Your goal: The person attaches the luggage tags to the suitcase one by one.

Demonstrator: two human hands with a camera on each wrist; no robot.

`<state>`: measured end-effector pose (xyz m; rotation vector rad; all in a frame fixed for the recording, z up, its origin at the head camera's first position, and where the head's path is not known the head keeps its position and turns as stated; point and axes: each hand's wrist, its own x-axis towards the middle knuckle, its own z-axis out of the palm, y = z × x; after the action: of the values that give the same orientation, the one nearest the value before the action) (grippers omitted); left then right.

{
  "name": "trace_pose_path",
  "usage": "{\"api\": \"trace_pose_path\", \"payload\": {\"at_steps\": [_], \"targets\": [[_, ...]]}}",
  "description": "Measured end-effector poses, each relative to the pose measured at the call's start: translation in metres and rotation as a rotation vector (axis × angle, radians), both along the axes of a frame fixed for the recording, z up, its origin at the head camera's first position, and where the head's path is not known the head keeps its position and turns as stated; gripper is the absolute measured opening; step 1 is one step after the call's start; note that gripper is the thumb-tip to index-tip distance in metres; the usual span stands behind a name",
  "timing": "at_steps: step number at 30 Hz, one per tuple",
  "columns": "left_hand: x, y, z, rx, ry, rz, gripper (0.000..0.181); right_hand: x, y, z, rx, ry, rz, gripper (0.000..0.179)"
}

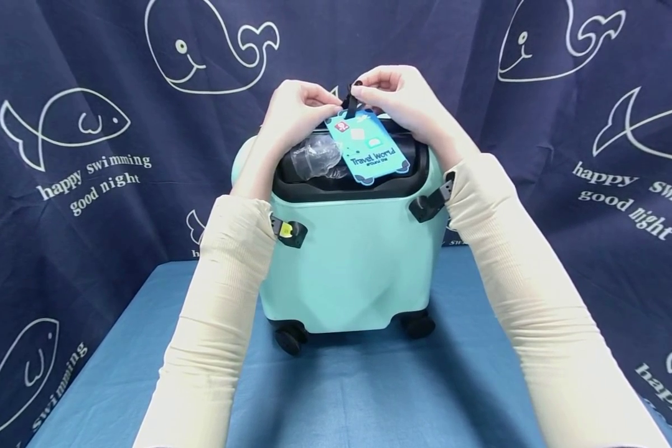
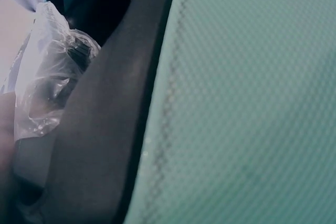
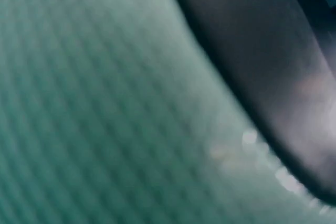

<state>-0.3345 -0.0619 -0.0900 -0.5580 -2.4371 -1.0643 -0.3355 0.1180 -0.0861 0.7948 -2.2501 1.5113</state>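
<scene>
A mint-green suitcase (image 1: pixel 353 261) stands upright, with a black recessed panel (image 1: pixel 364 191) on top. Over that panel hangs a blue luggage tag (image 1: pixel 369 149) printed "Travel World", slanting toward me. My right hand (image 1: pixel 400 96) pinches the tag's black strap (image 1: pixel 351 106) near its upper end. On the other side, my left hand (image 1: pixel 297 115) has thumb and fingertips pinched together at the strap, just above the tag's upper left corner. Crumpled clear plastic (image 1: pixel 316 155) sits beside the tag, and in the left wrist view the plastic wrap (image 2: pixel 50 82) lies against the black panel edge.
The suitcase rests on black wheels (image 1: pixel 290 339) on a blue cloth-covered table (image 1: pixel 347 392). Behind it hangs a dark blue curtain (image 1: pixel 325 37) with white whale and fish drawings. Textured green shell (image 3: pixel 94 103) fills most of the right wrist view.
</scene>
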Motion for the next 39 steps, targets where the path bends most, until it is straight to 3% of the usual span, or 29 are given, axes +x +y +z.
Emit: {"api": "trace_pose_path", "payload": {"at_steps": [8,14,25,37,39], "targets": [[-0.0004,0.0002,-0.0003,0.003,0.009,0.006,0.016,-0.0003,0.0006,-0.0006,0.078,0.007,0.020,0.012],[0.0001,0.0003,-0.0006,0.010,0.016,-0.002,0.016,0.0004,0.0001,-0.0002,0.122,0.033,-0.013,0.014],[0.0020,-0.0003,-0.0015,0.021,-0.004,-0.034,0.018,0.0015,-0.0006,-0.0012,0.118,0.036,-0.035,0.009],[0.0027,-0.0009,-0.0020,0.021,0.010,-0.009,0.016,0.0032,-0.0026,-0.0003,0.227,0.083,-0.094,0.018],[0.0027,-0.0015,-0.0021,0.023,0.007,-0.006,0.016,0.0032,-0.0035,-0.0005,0.282,0.111,-0.127,0.022]]}}
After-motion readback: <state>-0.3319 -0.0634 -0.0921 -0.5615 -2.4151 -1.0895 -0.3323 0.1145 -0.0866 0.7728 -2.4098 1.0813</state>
